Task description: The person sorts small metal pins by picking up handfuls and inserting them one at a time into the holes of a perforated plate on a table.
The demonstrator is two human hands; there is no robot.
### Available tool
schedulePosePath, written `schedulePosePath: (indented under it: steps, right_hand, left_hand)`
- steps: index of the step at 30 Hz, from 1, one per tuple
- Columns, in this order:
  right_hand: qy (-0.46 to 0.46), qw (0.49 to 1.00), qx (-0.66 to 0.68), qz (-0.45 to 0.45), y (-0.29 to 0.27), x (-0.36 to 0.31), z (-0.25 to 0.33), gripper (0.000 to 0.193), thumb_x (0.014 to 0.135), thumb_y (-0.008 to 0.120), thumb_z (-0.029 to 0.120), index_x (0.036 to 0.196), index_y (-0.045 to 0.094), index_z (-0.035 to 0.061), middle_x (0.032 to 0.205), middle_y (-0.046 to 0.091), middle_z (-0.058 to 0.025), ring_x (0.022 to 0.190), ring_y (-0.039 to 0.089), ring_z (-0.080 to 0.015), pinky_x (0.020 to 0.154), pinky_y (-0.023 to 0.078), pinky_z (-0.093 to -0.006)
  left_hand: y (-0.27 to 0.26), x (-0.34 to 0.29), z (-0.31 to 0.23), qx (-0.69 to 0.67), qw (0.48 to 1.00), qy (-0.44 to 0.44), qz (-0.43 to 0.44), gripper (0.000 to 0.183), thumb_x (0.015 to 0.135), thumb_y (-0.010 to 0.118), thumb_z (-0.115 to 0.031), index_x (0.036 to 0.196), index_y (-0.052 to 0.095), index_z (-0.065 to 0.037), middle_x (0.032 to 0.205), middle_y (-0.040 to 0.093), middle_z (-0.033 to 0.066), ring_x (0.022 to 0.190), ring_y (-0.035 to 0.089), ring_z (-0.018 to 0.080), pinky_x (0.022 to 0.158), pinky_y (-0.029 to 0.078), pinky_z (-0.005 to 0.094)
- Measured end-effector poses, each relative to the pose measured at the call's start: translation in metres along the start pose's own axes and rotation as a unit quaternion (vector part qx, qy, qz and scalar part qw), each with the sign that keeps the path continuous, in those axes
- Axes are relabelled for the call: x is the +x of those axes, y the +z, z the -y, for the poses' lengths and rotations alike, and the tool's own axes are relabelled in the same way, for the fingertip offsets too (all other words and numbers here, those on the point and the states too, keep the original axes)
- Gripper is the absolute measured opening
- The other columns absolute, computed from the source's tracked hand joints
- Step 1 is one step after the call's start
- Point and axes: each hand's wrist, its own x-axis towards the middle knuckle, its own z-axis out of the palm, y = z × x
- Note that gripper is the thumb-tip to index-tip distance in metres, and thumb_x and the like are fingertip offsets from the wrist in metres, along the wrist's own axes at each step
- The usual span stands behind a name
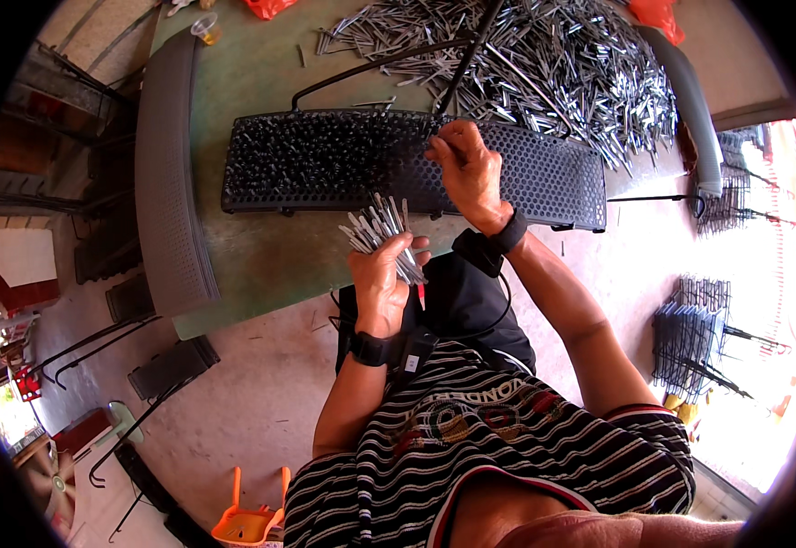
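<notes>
A bundle of thin silvery metal pieces (380, 225) is gripped in my left hand (383, 276), just below the front edge of a long black perforated tray (544, 175). Above the middle of that tray, my right hand (473, 179) is closed with thumb and fingertips pinched together. Whatever lies between those fingertips is too small to make out. Upright pieces fill the tray's holes on the left side, while the round holes on the right side show bare.
A large heap of loose metal pieces (581, 78) covers the far right of the green table (243, 265). Black bent rods (375, 64) rise behind the tray. A clear cup (205, 29) stands far left. An orange plastic chair (247, 522) and stacked wire racks (693, 333) are on the floor.
</notes>
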Motion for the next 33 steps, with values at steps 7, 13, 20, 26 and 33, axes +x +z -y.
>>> schedulePosePath:
  steps: [7,13,20,26,33]
  right_hand:
    - [-0.082,0.992,-0.077,0.047,-0.004,0.006,0.002,0.013,0.081,0.06,0.002,0.093,0.053,0.0017,0.076,0.062,-0.0168,0.067,0.062,-0.0341,0.054,0.049,-0.0354]
    - [-0.162,0.976,-0.131,0.07,-0.004,0.013,0.003,0.011,0.082,0.059,0.007,0.091,0.053,0.0021,0.074,0.059,-0.0153,0.065,0.059,-0.0354,0.053,0.047,-0.039]
    - [-0.229,0.945,-0.225,0.064,-0.008,0.013,0.002,0.004,0.079,0.062,0.006,0.082,0.06,0.0046,0.071,0.059,-0.0101,0.059,0.059,-0.0295,0.052,0.047,-0.033]
    - [0.201,0.929,0.025,0.311,-0.026,-0.008,0.025,0.021,0.076,0.07,0.017,0.084,0.064,-0.0017,0.066,0.065,-0.0093,0.055,0.062,-0.0112,0.048,0.047,-0.0224]
    - [0.115,0.99,0.073,0.027,-0.015,0.002,0.029,0.01,0.081,0.062,0.003,0.087,0.056,-0.0018,0.07,0.066,-0.009,0.06,0.064,-0.0117,0.052,0.049,-0.0216]
  left_hand:
    - [-0.001,0.0,-0.002,-0.004,1.0,0.003,0.004,0.014,0.075,0.06,0.007,0.087,0.057,0.001,0.076,0.061,0.0104,0.063,0.064,0.0247,0.049,0.052,0.0344]
    - [0.003,-0.002,-0.004,-0.005,1.0,0.003,-0.003,0.015,0.074,0.061,0.007,0.087,0.057,0.001,0.077,0.061,0.0099,0.062,0.064,0.0248,0.048,0.052,0.0342]
    - [0.005,-0.002,-0.003,0.002,1.0,0.004,-0.012,0.015,0.073,0.062,0.007,0.086,0.058,0.001,0.078,0.061,0.0103,0.061,0.063,0.0245,0.047,0.052,0.0342]
    - [0.012,-0.004,-0.004,0.003,1.0,0.004,0.007,0.017,0.073,0.063,0.007,0.088,0.059,0.001,0.078,0.062,0.0103,0.061,0.063,0.0244,0.049,0.053,0.0342]
    - [0.009,-0.002,0.001,0.014,1.0,0.003,-0.004,0.014,0.073,0.062,0.006,0.086,0.059,0.001,0.078,0.062,0.0101,0.061,0.063,0.0241,0.049,0.053,0.0339]
